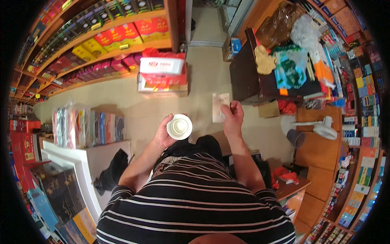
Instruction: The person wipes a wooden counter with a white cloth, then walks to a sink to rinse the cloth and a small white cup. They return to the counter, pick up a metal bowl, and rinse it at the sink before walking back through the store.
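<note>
My left hand (165,132) holds a round white cup or bowl (179,127) by its left side, in front of my lap. Seen from above, its pale inside shows rings; whether it is one piece or a cup on a saucer, I cannot tell. My right hand (234,118), to the right, pinches a flat rectangular sheet or packet (220,113) at its right edge with thumb and fingers. That piece is pale with a faint pinkish-brown pattern. The two hands are apart, both above the tiled floor.
Stacked boxes (162,82) stand on the floor ahead. A dark table (248,79) with bags is at the right front, a white fan (324,129) farther right. Wrapped flat packs (91,125) top a white cabinet (109,152) at left. Stocked shelves (122,23) line the sides; a doorway (207,27) lies ahead.
</note>
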Available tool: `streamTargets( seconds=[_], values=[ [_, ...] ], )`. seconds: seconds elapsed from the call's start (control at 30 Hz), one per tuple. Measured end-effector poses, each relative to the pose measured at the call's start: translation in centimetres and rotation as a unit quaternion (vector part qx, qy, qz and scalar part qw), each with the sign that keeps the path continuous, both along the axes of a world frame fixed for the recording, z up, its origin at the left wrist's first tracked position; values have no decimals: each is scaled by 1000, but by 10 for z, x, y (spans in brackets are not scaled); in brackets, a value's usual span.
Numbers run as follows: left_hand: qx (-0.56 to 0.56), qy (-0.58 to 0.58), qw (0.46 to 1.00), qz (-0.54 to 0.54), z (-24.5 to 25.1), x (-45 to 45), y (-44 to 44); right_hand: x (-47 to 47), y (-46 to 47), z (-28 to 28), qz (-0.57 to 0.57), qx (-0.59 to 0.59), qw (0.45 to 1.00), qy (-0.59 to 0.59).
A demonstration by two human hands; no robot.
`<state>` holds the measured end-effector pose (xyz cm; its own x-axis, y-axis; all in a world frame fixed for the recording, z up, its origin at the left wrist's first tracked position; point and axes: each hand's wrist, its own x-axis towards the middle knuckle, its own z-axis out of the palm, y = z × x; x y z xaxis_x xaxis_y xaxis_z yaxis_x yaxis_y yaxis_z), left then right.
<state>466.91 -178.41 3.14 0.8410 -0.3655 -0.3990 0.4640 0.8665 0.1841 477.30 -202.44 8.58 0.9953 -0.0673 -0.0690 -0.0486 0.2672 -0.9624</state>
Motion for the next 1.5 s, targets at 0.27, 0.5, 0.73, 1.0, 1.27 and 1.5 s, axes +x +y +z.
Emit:
streamTargets(
  seconds=[0.27,0.5,0.73,1.0,1.27,1.5],
  values=[
    [53,35,997,-36,4,335,-15,278,-44,-28,90,267,951,130],
    [33,55,992,106,46,545,-21,544,34,-18,228,325,899,185],
    [111,56,971,204,27,745,32,774,119,-20,333,318,875,152],
    [85,39,982,164,10,1027,75,1016,141,-38,134,300,907,265],
    [105,2,977,185,-11,1324,102,1306,169,-114,104,465,832,282],
    [193,41,964,178,-30,1497,153,1557,215,-205,24,378,865,329]
  ],
)
